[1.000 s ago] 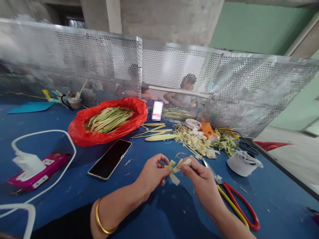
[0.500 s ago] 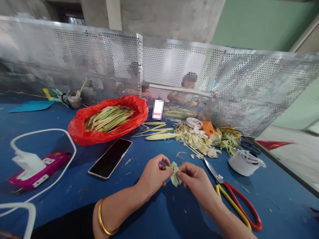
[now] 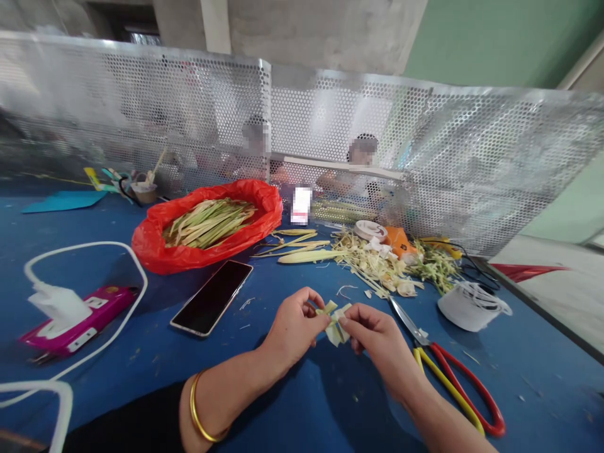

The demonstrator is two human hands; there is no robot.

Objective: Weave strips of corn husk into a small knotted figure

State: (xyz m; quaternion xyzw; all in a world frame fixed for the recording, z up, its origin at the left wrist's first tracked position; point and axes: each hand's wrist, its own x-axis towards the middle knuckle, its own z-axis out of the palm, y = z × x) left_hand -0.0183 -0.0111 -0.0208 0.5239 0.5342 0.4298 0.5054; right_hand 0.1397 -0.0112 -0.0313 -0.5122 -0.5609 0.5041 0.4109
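Observation:
Between my hands is a small piece of folded pale green leaf strips (image 3: 335, 331), held just above the blue table. My left hand (image 3: 296, 321) pinches its left side between thumb and forefinger. On the other side, the thumb and fingertips of my right hand (image 3: 372, 330) grip its right edge. Part of the leaf piece is hidden behind the fingertips. Scissors (image 3: 443, 371) with one red and one yellow handle lie beside my right forearm. Longer pale leaf strips (image 3: 309, 256) rest on the table beyond my hands.
A red plastic bag (image 3: 202, 251) full of leaf strips stands at the back left, near a dark phone (image 3: 212, 299). A magenta power strip (image 3: 101, 318) with a white cable lies left. Leaf scraps (image 3: 372, 267), a white roll (image 3: 472, 308) and a perforated metal screen (image 3: 330, 119) are also there.
My fingers have shifted slightly on the leaf piece, and its strips now spread more visibly between the fingertips. The whole view has moved a little.

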